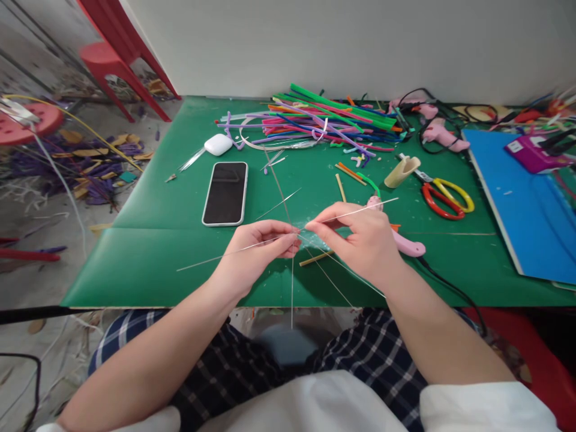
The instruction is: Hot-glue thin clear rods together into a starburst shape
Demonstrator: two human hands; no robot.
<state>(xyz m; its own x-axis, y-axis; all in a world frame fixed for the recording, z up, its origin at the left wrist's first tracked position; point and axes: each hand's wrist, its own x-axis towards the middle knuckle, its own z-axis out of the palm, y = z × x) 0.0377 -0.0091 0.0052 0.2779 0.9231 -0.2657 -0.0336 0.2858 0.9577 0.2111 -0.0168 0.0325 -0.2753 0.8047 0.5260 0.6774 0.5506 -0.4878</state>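
Observation:
Both hands meet over the near edge of a green mat (148, 252). My left hand (256, 249) pinches a bundle of thin silver wires (292, 282) where they cross, fingers closed. My right hand (360, 237) pinches the same wires from the right, one wire (373, 206) sticking out past its fingers. Wire ends fan out left, down and toward my lap. A pink glue gun (407, 245) lies just behind my right hand.
On the mat lie a phone (225, 192), a white earbud case (218, 144), a heap of coloured pipe cleaners (324, 117), red-and-yellow scissors (445, 197) and a beige tube (402, 172). A blue board (522, 210) lies right. Red stools (112, 60) stand at the left.

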